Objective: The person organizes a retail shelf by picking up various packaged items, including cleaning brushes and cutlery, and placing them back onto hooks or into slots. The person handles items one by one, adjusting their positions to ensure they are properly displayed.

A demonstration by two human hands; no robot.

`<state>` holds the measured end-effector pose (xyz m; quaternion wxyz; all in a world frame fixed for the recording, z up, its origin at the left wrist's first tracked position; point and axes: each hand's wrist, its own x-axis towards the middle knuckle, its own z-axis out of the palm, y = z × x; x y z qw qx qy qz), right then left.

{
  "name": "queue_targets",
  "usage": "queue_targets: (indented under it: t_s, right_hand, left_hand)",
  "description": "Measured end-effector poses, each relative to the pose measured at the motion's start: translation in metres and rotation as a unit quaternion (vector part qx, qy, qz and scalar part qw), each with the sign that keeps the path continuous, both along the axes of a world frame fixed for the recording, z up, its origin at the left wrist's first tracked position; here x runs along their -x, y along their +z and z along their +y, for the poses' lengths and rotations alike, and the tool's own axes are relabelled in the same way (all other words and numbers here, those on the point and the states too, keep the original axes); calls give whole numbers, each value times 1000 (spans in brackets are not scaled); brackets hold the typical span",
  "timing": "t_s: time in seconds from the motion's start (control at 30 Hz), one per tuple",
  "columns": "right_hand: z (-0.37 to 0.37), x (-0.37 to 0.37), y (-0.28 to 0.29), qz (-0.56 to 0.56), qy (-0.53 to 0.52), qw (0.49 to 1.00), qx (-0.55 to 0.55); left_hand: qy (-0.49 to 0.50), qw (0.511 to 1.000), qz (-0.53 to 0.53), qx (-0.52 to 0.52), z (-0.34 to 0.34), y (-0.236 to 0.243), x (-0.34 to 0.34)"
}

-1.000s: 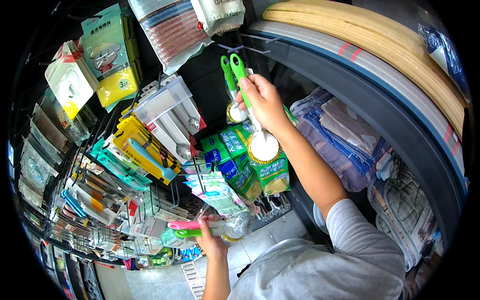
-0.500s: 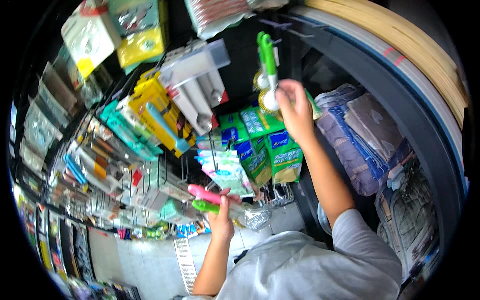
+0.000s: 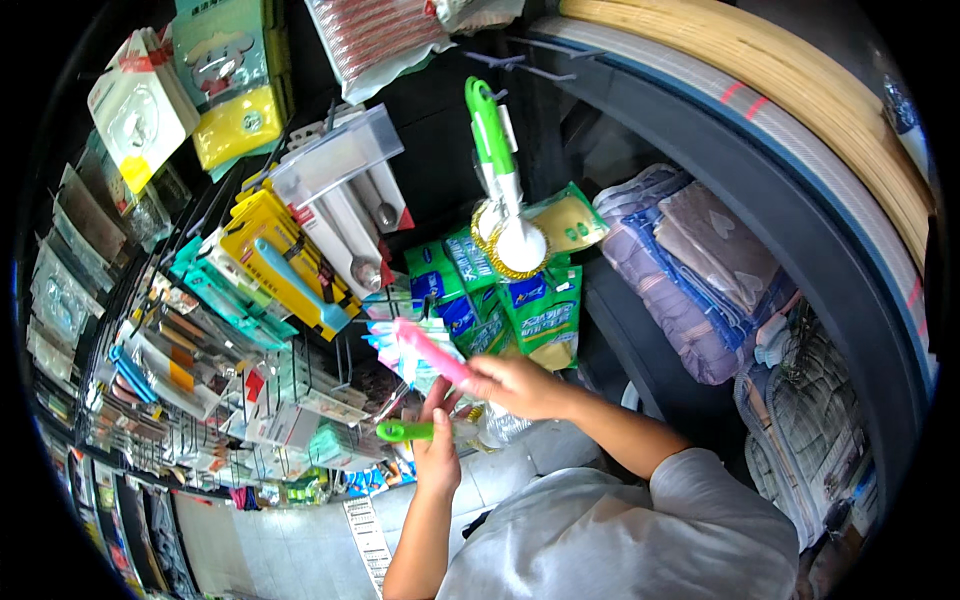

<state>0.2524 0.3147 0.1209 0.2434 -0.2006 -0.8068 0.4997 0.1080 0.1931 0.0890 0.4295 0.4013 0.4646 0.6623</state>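
Observation:
My right hand (image 3: 522,386) is closed round a pink-handled brush (image 3: 432,353), its handle angled up to the left. Just below, my left hand (image 3: 437,458) grips a green-handled brush (image 3: 404,431) that lies nearly level. By the fingers is a shiny, clear-wrapped mesh piece (image 3: 503,426); which handle it belongs to is hidden. Above my hands, green-and-white-handled scrub brushes (image 3: 494,140) hang from a hook, with a white and gold round head (image 3: 520,248) at the bottom. Behind them hang green packets (image 3: 543,312) of scouring pads.
On the left, racks hold yellow-carded tools (image 3: 285,255), boxed spoons (image 3: 365,215) and teal packs (image 3: 232,295). Folded quilted textiles (image 3: 700,270) fill a dark shelf on the right. Rolled mats (image 3: 760,60) curve along the upper right. Below lies grey tiled floor (image 3: 290,540).
My right hand has left the hanging green-handled brushes and come down to the pink-handled brush, taking it from beside my left hand. The left hand keeps its green-handled brush.

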Motion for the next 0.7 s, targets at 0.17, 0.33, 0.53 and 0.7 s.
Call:
queue_targets:
  t_s: [0.17, 0.33, 0.53, 0.7]
  right_hand:
    - [55, -25, 56, 311, -69, 942, 109]
    - [95, -29, 104, 321, -120, 931, 124]
    - [116, -18, 92, 308, -129, 932, 142]
    - [155, -16, 78, 231, -308, 919, -87]
  left_hand:
    - [24, 998, -40, 33, -7, -9, 4]
    - [24, 998, -45, 41, -12, -19, 4]
    - [27, 998, -44, 46, -17, -22, 3]
    - [6, 998, -42, 51, -14, -18, 2]
